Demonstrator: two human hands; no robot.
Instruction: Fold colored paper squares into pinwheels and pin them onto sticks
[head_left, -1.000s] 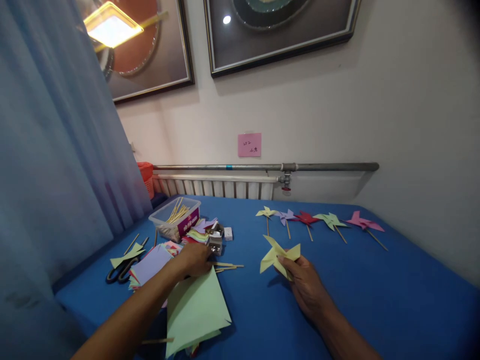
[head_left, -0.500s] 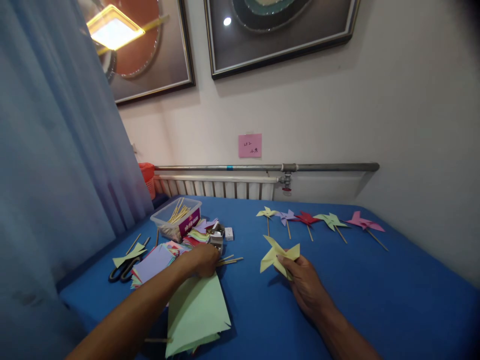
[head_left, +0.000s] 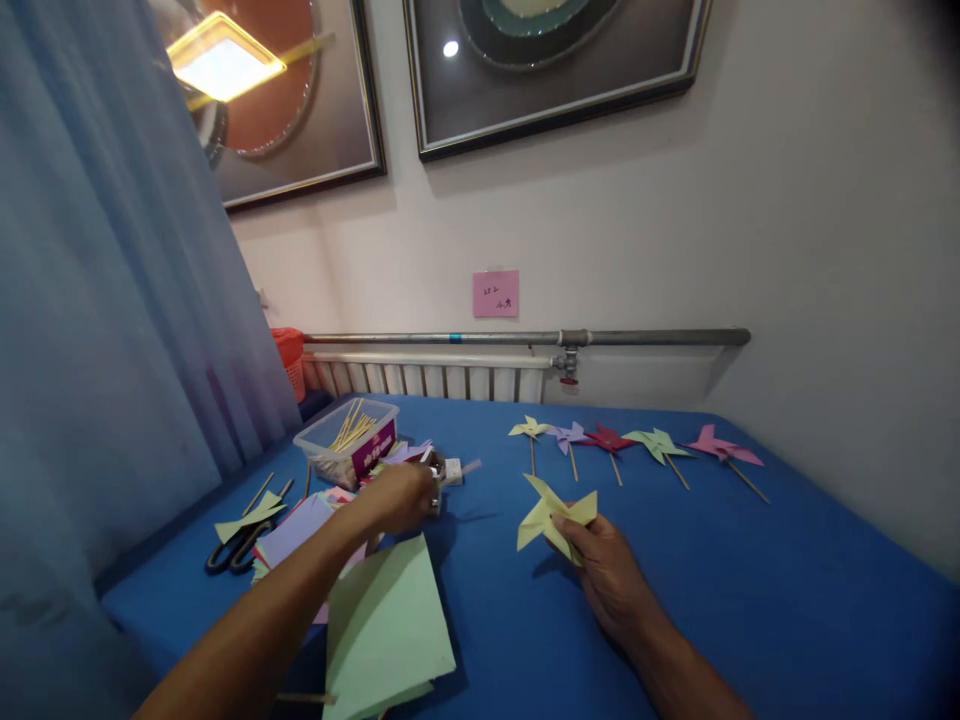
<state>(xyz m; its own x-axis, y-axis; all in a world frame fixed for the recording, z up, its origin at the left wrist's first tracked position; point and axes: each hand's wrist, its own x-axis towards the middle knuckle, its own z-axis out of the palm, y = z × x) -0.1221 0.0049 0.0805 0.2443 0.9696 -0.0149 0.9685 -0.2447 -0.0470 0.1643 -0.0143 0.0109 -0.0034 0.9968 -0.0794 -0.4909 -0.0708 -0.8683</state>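
Note:
My right hand (head_left: 611, 570) pinches a yellow paper pinwheel (head_left: 551, 518) near its middle, holding it above the table. On the left, my left hand (head_left: 405, 497) is closed beside a small metal tin (head_left: 433, 462) and a small white box (head_left: 453, 471). A blurred pale stick end (head_left: 471, 466) shows past the box, apparently from wooden sticks in my left hand; its fingertips are hidden. Below that arm lies a green paper stack (head_left: 390, 630). Purple sheets (head_left: 296, 530) and other coloured paper lie further left.
A clear plastic tub (head_left: 345, 440) holds several wooden sticks. Black-handled scissors (head_left: 240, 548) lie at left under a yellow-green paper piece (head_left: 250, 517). Finished pinwheels, including a red pinwheel (head_left: 609, 440) and a pink pinwheel (head_left: 724, 444), line the table's back right. A blue curtain (head_left: 112, 300) hangs at left.
My left hand has lifted up and away from the green paper. The sticks that lay beside it have left their spot on the table. My right hand keeps the yellow pinwheel nearly still.

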